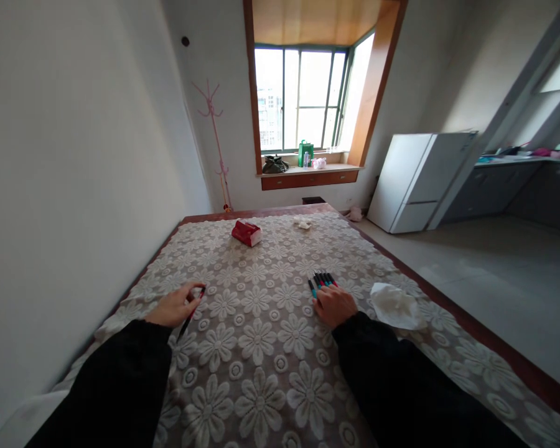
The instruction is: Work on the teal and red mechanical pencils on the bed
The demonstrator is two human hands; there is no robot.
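Note:
At the left of the table, my left hand pinches a slim pen, dark with a red part, which slants down toward me. My right hand lies over a row of several pens on the tablecloth, its fingers curled about their near ends. The pens lie side by side with dark tips pointing away; teal, red and black barrels show. My right fingers partly cover them, so I cannot tell how many they grip.
A red tissue pack lies toward the far end, with a small crumpled whitish item to its right. Right of my right hand is a crumpled white tissue. A wall runs along the left; a white fridge stands beyond the table.

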